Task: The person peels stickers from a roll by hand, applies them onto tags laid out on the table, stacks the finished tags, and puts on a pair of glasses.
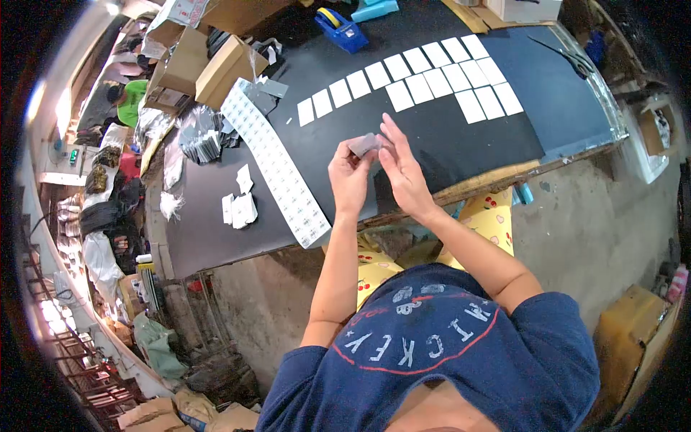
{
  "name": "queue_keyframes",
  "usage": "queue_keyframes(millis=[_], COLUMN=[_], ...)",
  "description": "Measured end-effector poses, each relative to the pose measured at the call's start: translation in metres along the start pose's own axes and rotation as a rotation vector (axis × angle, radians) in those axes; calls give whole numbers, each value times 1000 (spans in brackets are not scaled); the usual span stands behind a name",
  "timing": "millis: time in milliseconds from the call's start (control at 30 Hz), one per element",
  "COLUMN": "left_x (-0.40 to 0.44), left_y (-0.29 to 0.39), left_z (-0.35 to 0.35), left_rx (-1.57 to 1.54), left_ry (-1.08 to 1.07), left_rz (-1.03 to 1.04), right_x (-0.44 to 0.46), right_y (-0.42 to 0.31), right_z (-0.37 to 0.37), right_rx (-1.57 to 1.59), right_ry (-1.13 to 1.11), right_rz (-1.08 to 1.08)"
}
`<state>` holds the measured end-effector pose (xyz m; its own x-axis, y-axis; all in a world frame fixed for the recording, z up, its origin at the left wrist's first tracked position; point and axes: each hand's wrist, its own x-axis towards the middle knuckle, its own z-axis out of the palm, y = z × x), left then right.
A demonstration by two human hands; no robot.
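Note:
My left hand [348,178] pinches a small grey, slightly see-through piece [364,145], which looks like a thin packet or folded sheet. Beside it, my right hand [405,176] has its fingers stretched out and apart, the tips close to the piece; whether they touch it I cannot tell. Beyond both hands, rows of white cards [392,70] lie on the black tabletop [432,147]. To the left, a long strip of printed labels [277,165] runs down to the table's front edge. Several loose white paper pieces [242,209] lie left of the strip.
A blue tape dispenser [343,32] stands at the back, and black scissors [572,59] lie at the far right. Cardboard boxes [230,70] and a stack of grey packets [200,142] crowd the left. A person in green [132,102] is in the left background.

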<state>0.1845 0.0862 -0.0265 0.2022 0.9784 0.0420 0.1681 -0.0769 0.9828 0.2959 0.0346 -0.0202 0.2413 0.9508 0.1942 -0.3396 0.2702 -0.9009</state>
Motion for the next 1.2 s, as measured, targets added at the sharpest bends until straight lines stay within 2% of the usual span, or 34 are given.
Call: queue_keyframes(millis=[33, 67, 133, 167, 200, 300, 467, 600, 667, 700, 733, 800, 867, 900, 933, 967, 1000, 1033, 1067, 1100, 1133, 1167, 1200], left_x=[-2, -3, -2, -1, -3, -11, -8, -13, -14, -11, -12, -16, -24, -28, -34, -31, -29, -28, -22, -12, -3, 24, 37], left_y=[-1, -3, -30, -44, -40, -38, -58, -40, -41, -49, -46, -33, -14, -5, 19, -13, -25, -7, -13, -18, -10, -66, -73], left_z=[4, 7, 11, 11, 15, 20, 32, 23, 21, 13, 8, -23, -61, -81, -105, -141, -168, -180, -207, -232, -251, -297, -321], left_rx=[-132, -262, -304, -268, -262, -176, -51, -105, -325, -142, -361, -457, -651, -697, -407, -324, -412, -423, -260, -222, -53, 244, 371], left_ry=[11, 31, 84, 81, 114, 143, 264, 245, 228, 287, 294, 258, 312, 376, 490, 406, 386, 543, 667, 711, 714, 712, 620], left_rz=[37, 79, 67, 205, 227, 183, 357, 260, 156, 194, 143, -16, -152, -173, -356, -237, -113, -91, -140, -71, -95, 111, 16], right_x=[2, 2, 1, 1, -1, -3, -3, -2, 2, 1, 0, -2, -5, -9, -1, 6, 17, 14, 11, 9, 9, 8, 7], right_y=[9, 16, 22, 24, 28, 36, 31, 25, -4, -24, -55, -124, -143, -173, -198, -223, -237, -239, -239, -239, -236, -235, -233], right_z=[0, -1, -1, -1, 3, -2, -1, 1, 4, 10, 15, 13, -25, -26, -14, -2, 23, 29, 32, 36, 38, 39, 40], right_rx=[-161, -153, -558, -589, -566, -636, -742, -775, -703, -484, -309, -63, 124, 558, 769, 966, 923, 930, 988, 1046, 1063, 1077, 1081], right_ry=[-25, -53, -147, -162, -100, -171, -234, -265, -261, -222, -231, -409, -605, -865, -1067, -1303, -1493, -1494, -1458, -1420, -1398, -1390, -1382], right_rz=[-145, -152, -257, -247, -217, -194, -203, -202, -270, -171, -141, -339, -500, -574, -624, -634, -628, -633, -616, -601, -601, -605, -606])
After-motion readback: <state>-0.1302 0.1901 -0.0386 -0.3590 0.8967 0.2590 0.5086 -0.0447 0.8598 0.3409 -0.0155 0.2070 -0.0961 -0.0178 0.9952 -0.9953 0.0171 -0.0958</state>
